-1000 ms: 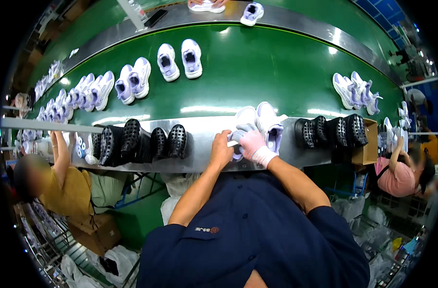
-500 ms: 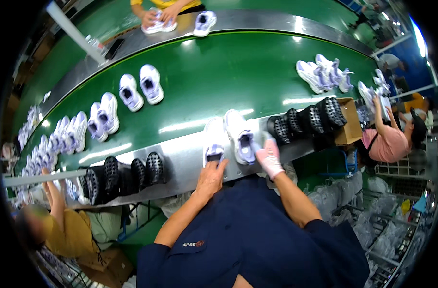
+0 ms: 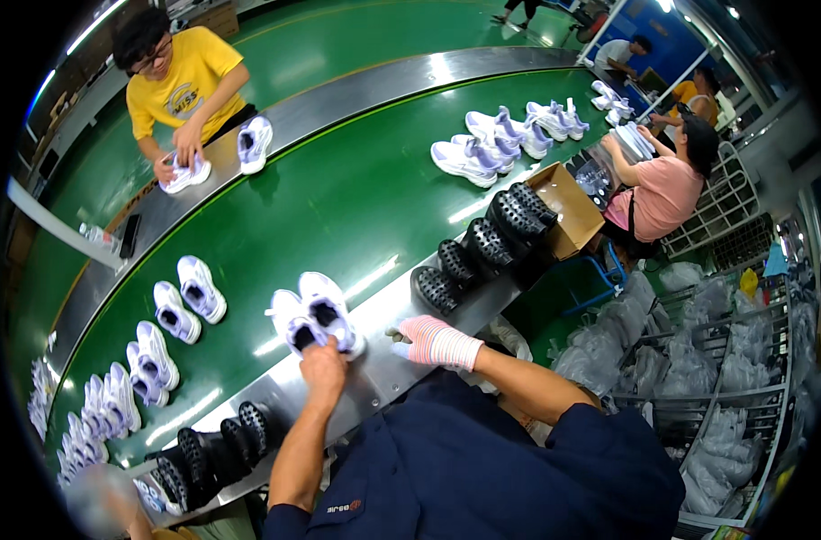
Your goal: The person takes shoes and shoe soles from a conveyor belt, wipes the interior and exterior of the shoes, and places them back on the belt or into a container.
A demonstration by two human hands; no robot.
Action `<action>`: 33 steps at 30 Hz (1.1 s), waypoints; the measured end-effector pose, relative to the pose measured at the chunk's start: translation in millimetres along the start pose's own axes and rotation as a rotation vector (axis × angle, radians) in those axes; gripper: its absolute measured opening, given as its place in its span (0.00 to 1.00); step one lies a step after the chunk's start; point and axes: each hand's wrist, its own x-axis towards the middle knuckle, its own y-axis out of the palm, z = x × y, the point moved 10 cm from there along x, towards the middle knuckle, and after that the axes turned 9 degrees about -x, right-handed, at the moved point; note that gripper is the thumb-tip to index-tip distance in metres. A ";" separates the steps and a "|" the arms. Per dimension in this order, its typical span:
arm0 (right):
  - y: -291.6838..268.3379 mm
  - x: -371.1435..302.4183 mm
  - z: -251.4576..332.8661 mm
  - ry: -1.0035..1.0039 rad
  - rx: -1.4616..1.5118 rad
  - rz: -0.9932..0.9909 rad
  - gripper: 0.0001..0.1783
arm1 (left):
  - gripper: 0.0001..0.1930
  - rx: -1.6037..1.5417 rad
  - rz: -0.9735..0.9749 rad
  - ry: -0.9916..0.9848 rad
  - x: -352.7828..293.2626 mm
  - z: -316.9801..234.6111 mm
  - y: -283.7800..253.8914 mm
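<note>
Looking down through the head camera, I see my left hand (image 3: 323,367), bare, resting at the heels of a pair of white and lilac sneakers (image 3: 316,321) that stand side by side, toes away from me, where the steel worktop edge (image 3: 374,378) meets the green conveyor belt (image 3: 338,189). Its fingers curl against the backs of the shoes; I cannot tell whether they grip or only press. My right hand (image 3: 428,340), in a pink and white knit glove, lies flat on the steel just right of the pair, fingers loosely spread, holding nothing.

To the right along the steel edge stands a row of black studded shoe moulds (image 3: 482,247), and touching its far end an open brown cardboard box (image 3: 568,211); what is in it I cannot make out. Further black moulds (image 3: 217,450) sit at lower left. More pale sneakers (image 3: 176,310) line the belt on the left, another group (image 3: 509,139) lies at the far right. A person in a yellow shirt (image 3: 181,81) across the belt handles a sneaker; a person in a pink top (image 3: 663,189) works beside the box. Grey bags fill wire racks (image 3: 744,360) at right.
</note>
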 end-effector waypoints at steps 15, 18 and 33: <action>-309.9 114.4 -379.0 0.842 -0.257 -0.316 0.26 | 0.16 -0.298 -0.226 -0.095 28.3 34.1 -80.4; -313.7 128.5 -421.4 0.956 -0.259 -0.314 0.29 | 0.14 -0.278 -0.211 -0.232 -17.7 58.8 -70.4; -286.2 249.1 -350.9 0.616 -0.063 -0.322 0.23 | 0.12 -0.509 -0.147 -0.290 -26.9 -6.9 -41.6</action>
